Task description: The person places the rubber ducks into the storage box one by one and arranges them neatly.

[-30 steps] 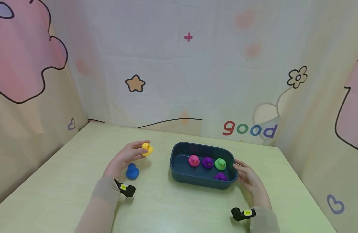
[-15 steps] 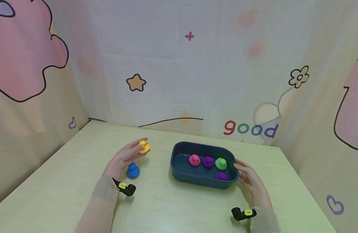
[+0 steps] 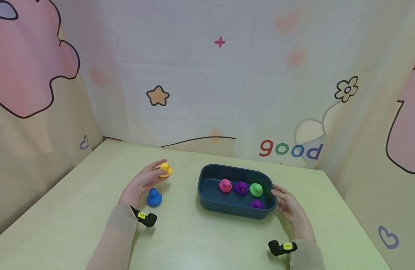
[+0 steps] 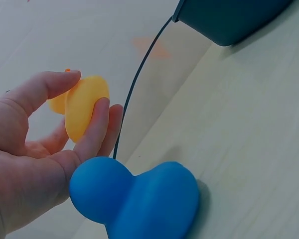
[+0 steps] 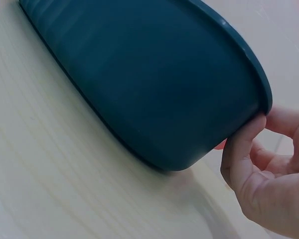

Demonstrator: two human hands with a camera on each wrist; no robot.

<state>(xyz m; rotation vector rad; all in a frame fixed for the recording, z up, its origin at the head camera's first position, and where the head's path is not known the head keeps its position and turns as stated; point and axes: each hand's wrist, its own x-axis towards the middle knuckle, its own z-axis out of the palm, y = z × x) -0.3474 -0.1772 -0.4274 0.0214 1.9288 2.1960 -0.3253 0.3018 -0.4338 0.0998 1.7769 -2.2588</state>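
Note:
My left hand [image 3: 146, 179] holds a yellow rubber duck [image 3: 165, 170] above the table, pinched between thumb and fingers. In the left wrist view the duck [image 4: 87, 102] is seen tilted in the fingers. A blue rubber duck [image 3: 154, 198] sits on the table just below that hand. My right hand [image 3: 289, 204] grips the right end of a dark teal box [image 3: 227, 210]; in the right wrist view the thumb is at the rim and curled fingers [image 5: 239, 154] lie against the outer wall. Inside the box are a pink duck [image 3: 225, 185], a green duck [image 3: 256, 189] and two purple ducks [image 3: 241, 188].
The pale wooden table [image 3: 194, 240] is backed by a printed cloth [image 3: 207, 93], with more cloth at both sides. A black camera mount sits on each wrist. The box's near wall partly hides the front purple duck.
The left hand has drawn slightly back to the left with the yellow duck, which has turned a little. The right hand and the box keep their place.

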